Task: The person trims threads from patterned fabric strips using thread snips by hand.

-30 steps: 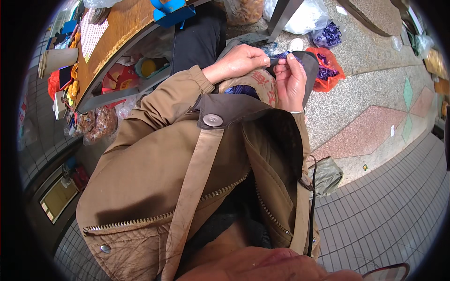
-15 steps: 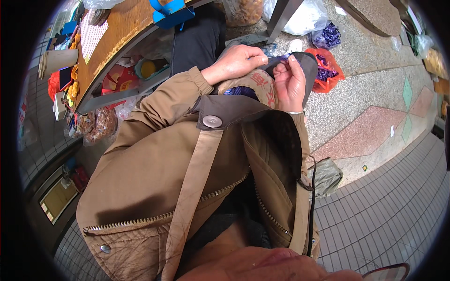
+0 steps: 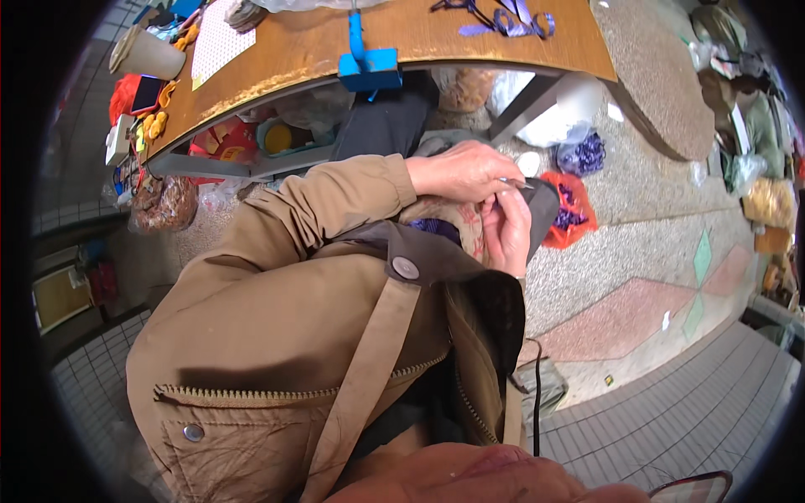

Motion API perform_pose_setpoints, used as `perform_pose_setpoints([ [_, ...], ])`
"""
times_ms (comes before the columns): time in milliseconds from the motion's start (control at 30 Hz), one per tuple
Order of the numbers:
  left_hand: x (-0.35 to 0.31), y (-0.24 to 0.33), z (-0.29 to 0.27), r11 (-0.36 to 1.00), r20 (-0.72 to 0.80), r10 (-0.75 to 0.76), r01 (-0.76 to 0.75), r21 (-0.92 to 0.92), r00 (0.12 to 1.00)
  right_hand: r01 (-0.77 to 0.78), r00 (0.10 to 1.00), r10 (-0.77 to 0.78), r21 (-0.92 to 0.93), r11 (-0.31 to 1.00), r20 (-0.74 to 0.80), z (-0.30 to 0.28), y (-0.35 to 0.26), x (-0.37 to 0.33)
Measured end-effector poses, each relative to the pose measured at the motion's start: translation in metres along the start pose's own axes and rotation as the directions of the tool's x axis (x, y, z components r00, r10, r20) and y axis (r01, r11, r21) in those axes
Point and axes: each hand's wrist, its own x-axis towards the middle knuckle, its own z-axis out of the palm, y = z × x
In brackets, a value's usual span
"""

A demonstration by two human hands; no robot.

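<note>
My left hand (image 3: 465,172) reaches over my lap with its fingers closed. A small thin metallic-looking tool (image 3: 515,184) shows at its fingertips. My right hand (image 3: 510,228) is just below, fingers curled and pinched close against the left fingertips; what it holds is hidden. Under both hands lies a beige cloth sack (image 3: 471,228) with red print, partly covered by my jacket. Dark blue-purple pieces (image 3: 434,226) show in its opening. An orange-red plastic bag (image 3: 585,220) holding purple pieces sits beyond my knee.
A wooden table (image 3: 293,59) stands in front, with a blue clamp-like bracket (image 3: 371,71) on its edge and purple strips (image 3: 513,21) on top. A clear bag of purple pieces (image 3: 581,156) and a white bag (image 3: 558,117) rest on the floor. Bundles (image 3: 759,126) line the right side.
The view has tilted up, so more of the table shows and everything sits lower. My hands have come closer together; the purple bit at my right fingertips no longer shows.
</note>
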Motion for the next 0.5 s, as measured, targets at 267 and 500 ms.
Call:
perform_pose_setpoints([
  [267, -0.003, -0.009, -0.003, 0.987, -0.024, -0.145, 0.143, -0.071, 0.989, 0.036, 0.985, -0.053, 0.102, 0.994, 0.165, -0.005, -0.003, 0.003],
  [500, -0.005, -0.014, 0.000, 0.849, 0.068, -0.381, 0.378, -0.369, 0.922, 0.144, 0.983, -0.140, -0.024, 0.989, 0.114, -0.005, -0.004, 0.008],
])
